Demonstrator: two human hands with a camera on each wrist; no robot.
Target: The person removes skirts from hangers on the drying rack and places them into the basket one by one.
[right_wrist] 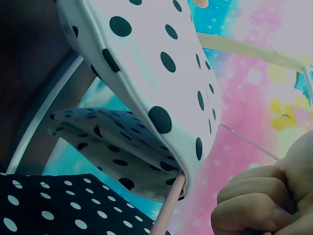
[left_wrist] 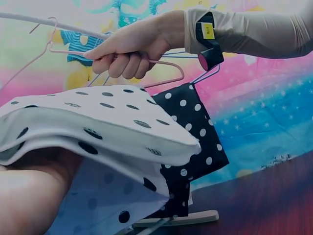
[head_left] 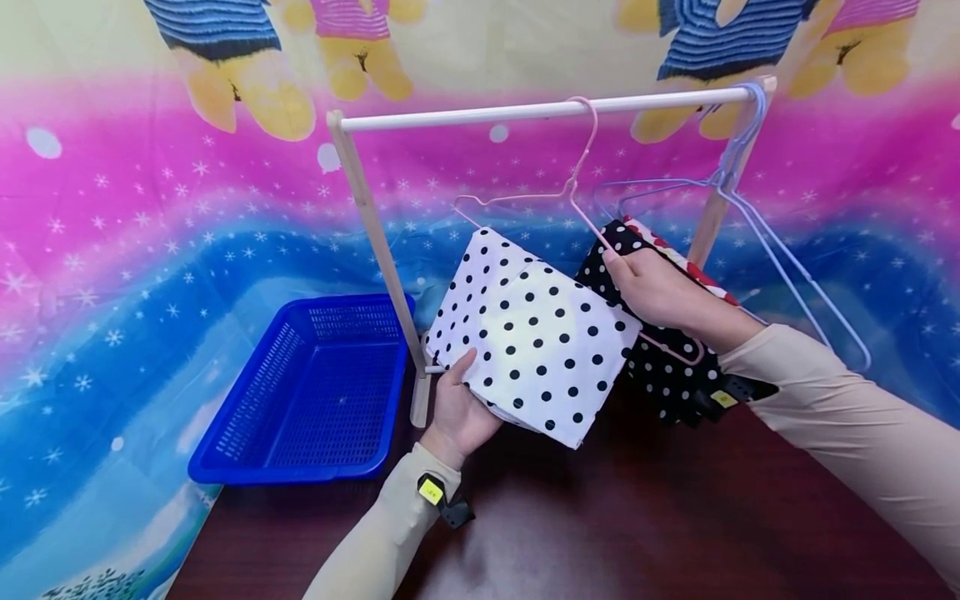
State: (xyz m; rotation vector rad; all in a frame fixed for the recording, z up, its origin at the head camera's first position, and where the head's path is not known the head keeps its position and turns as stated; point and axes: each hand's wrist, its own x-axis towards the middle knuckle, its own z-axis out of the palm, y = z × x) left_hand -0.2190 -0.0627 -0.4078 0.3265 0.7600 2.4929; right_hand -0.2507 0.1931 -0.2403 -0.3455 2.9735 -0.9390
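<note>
A white cloth with black dots [head_left: 536,333] hangs folded over the bar of a pink hanger [head_left: 587,222], whose hook goes over the white rail. My right hand [head_left: 654,285] grips the hanger's sloping arm on the right, also seen in the left wrist view. At the cloth's lower left edge is my left hand [head_left: 459,417], its thumb on the front and its fingers hidden by the fabric. The right wrist view shows the hanger bar [right_wrist: 171,205] running into the cloth's fold, and the curled fingers [right_wrist: 254,198] of my right hand beside it.
The white rail [head_left: 465,115] rests on wooden posts. Blue-violet hangers [head_left: 772,250] hang at its right end, near a black cloth with white dots [head_left: 667,367] and a red-and-white one [head_left: 712,283]. An open blue basket [head_left: 300,475] stands left on the dark table [head_left: 600,533].
</note>
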